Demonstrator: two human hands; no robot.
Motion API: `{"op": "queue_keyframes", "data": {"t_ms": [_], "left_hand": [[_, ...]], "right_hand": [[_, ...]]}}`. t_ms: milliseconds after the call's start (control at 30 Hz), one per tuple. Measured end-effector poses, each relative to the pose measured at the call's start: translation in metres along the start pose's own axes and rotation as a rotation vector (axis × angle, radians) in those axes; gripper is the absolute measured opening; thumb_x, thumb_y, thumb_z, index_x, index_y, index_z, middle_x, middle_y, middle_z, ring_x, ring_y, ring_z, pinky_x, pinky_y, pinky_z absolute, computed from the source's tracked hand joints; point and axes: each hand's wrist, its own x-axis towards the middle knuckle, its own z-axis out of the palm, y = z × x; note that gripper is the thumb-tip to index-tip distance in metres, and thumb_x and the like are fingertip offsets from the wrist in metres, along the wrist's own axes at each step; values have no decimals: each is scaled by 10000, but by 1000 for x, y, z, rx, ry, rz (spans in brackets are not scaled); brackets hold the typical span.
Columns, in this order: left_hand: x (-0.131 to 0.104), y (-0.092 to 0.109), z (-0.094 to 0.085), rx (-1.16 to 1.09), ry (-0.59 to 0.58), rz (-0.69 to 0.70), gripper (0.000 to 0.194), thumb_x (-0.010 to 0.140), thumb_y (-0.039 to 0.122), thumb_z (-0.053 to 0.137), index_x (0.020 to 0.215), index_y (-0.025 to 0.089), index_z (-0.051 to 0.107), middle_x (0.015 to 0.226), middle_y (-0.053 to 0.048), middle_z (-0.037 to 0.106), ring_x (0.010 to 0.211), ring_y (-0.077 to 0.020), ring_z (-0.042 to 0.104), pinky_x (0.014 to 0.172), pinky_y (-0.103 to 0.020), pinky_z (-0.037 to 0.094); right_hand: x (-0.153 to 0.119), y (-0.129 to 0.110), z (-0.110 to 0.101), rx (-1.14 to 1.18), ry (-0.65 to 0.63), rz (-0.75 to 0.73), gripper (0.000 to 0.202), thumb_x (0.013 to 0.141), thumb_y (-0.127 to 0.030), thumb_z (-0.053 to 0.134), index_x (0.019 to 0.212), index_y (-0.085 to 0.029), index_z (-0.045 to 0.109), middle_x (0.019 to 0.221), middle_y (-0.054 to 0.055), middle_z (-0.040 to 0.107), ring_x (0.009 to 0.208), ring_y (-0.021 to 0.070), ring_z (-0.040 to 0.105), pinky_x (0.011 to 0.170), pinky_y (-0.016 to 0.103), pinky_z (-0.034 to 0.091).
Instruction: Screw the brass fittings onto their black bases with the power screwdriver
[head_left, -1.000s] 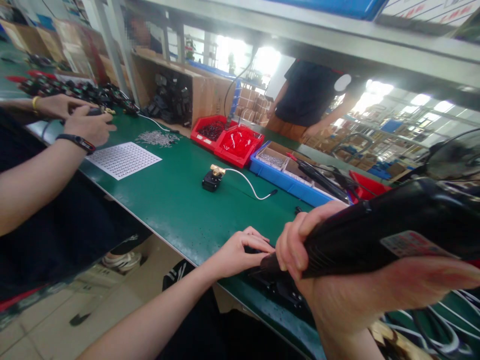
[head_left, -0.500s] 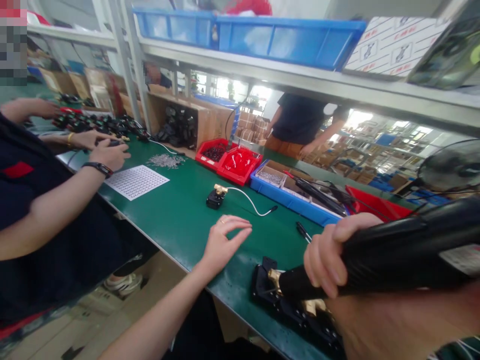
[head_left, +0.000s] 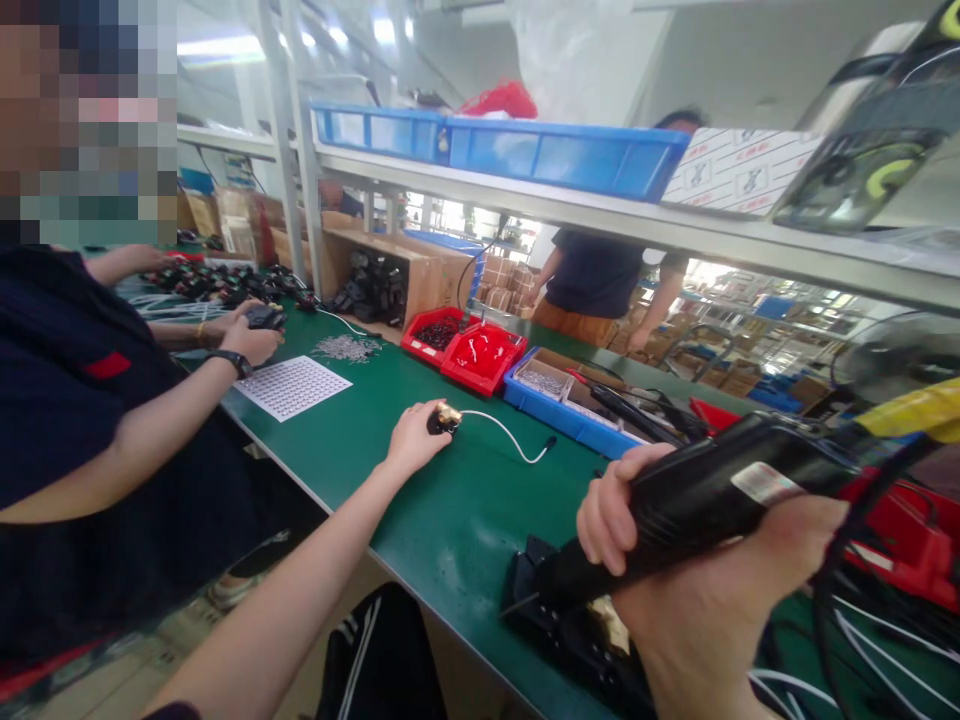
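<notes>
My right hand (head_left: 675,590) grips a black electric screwdriver (head_left: 697,505), its tip pointing down-left over a black fixture (head_left: 559,625) that holds a brass part (head_left: 609,622) at the near edge of the green bench (head_left: 442,520). My left hand (head_left: 412,437) reaches forward and closes on a small black part with a brass fitting (head_left: 444,418). A white wire (head_left: 510,440) trails from that part to the right across the bench.
A person sits at my left, hands (head_left: 251,340) working above a white sheet of small pieces (head_left: 292,386). Red bins (head_left: 465,355) and a blue tray (head_left: 577,405) line the back. Another person (head_left: 600,280) stands beyond the shelf. Blue bins (head_left: 495,150) rest overhead.
My left hand left the fixture, moved forward across the bench and took hold of the small black and brass part. The view tilted upward. My right hand kept the screwdriver.
</notes>
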Motion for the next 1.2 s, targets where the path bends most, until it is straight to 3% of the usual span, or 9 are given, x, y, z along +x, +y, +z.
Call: {"op": "queue_keyframes", "data": {"t_ms": [300, 467, 600, 700, 833, 1000, 1200], "left_hand": [[-117, 68, -16, 25, -141, 48, 594, 725, 175, 637, 1315, 183, 569, 1223, -43, 671, 1062, -271, 553, 923, -422, 512], [-154, 87, -16, 50, -138, 15, 562, 750, 165, 636, 1307, 163, 563, 1271, -81, 632, 1144, -291, 531, 1008, -472, 483], [-158, 81, -29, -110, -152, 6, 536, 769, 294, 752, 1271, 205, 585, 1278, -84, 618, 1180, -283, 539, 1020, -473, 464], [-146, 71, -37, -368, -130, 68, 389, 872, 386, 676, 1227, 233, 631, 1268, -71, 642, 1206, -249, 544, 1060, -439, 420], [-129, 63, -27, -637, -294, 124, 301, 926, 405, 611, 1163, 244, 705, 1185, -58, 709, 1155, -223, 588, 1045, -395, 419], [-129, 68, -10, -671, -290, 156, 249, 912, 405, 642, 1057, 241, 761, 1019, -48, 753, 1025, -209, 596, 947, -360, 447], [-131, 72, -10, -658, -274, 206, 238, 915, 393, 643, 1022, 223, 770, 986, -41, 767, 981, -207, 601, 926, -365, 429]], "right_hand": [[0, 3, -10, -59, -108, 15, 686, 626, -874, 638, 723, -198, 701, 409, -22, 512, 297, 134, 465, 300, 230, 406], [-5, 8, -4, 15, 57, 34, 673, 550, -829, 751, 683, -175, 673, 395, -27, 495, 285, 130, 429, 290, 217, 361], [-7, 6, 0, 16, 69, 35, 670, 549, -812, 772, 690, -166, 667, 405, -27, 502, 296, 133, 431, 301, 219, 362], [-6, 6, 3, 22, 49, 24, 656, 579, -802, 764, 690, -162, 673, 404, -27, 507, 286, 132, 427, 293, 215, 353], [-6, 11, 9, -6, 34, -4, 669, 590, -823, 738, 676, -162, 674, 411, -20, 525, 285, 135, 439, 298, 214, 344], [-8, 15, 14, -26, -1, 13, 666, 613, -826, 722, 697, -167, 684, 423, -20, 540, 298, 138, 462, 310, 213, 349], [-9, 13, 6, -56, -60, 44, 687, 691, -851, 634, 756, -168, 678, 461, 13, 580, 330, 157, 496, 349, 234, 365]]}}
